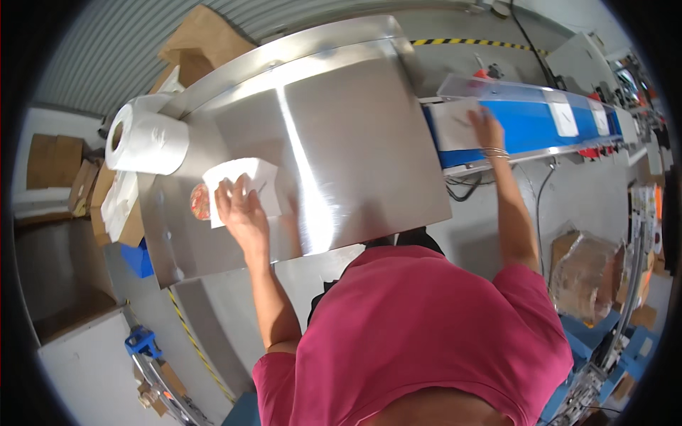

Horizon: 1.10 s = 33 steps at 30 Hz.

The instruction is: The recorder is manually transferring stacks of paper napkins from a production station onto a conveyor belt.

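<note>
My left hand [241, 211] rests flat on a white folded paper piece [245, 177] lying on the shiny steel table [355, 135]; a round reddish item [199, 201] shows just left of it. My right hand [486, 129] reaches out to the blue conveyor belt [529, 124] and presses on a white flat piece [455, 124] at the belt's near end. More white pieces [565, 119] ride further along the belt.
A big roll of white paper [145, 140] lies at the table's left end. Cardboard boxes [195, 42] stand behind it and at the left. A wrapped brown carton [586, 277] sits at the right, with blue machine frames [145, 341] below.
</note>
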Tool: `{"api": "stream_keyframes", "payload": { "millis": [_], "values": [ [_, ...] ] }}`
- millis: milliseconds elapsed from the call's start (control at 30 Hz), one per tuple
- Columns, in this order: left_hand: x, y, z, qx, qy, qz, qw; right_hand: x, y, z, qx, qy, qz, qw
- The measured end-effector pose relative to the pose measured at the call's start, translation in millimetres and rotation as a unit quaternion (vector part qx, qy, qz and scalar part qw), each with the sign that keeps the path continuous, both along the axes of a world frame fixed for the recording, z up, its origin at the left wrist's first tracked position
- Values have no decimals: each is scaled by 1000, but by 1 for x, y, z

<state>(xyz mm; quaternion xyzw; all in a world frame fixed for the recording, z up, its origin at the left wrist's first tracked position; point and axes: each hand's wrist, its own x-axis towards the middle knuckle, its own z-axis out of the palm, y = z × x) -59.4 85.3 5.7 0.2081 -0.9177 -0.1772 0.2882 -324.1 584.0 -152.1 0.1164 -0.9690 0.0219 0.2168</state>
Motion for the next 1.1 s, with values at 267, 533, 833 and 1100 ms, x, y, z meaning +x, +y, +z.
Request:
{"api": "stream_keyframes", "payload": {
  "millis": [267, 533, 833, 1100],
  "values": [
    [2, 8, -1, -10, 7, 21, 1000, 62, -184, 100, -287, -122, 234, 921],
    [6, 8, 5, -13, -34, -15, 999, 102, -381, 117, -311, -407, 507, 693],
    [7, -16, 9, -68, -108, 108, 986, 88, -305, 86, -522, -526, 353, 571],
    [-6, -14, 8, -8, -66, 77, 995, 75, -174, 61, -528, -482, 108, 691]
  ]
}}
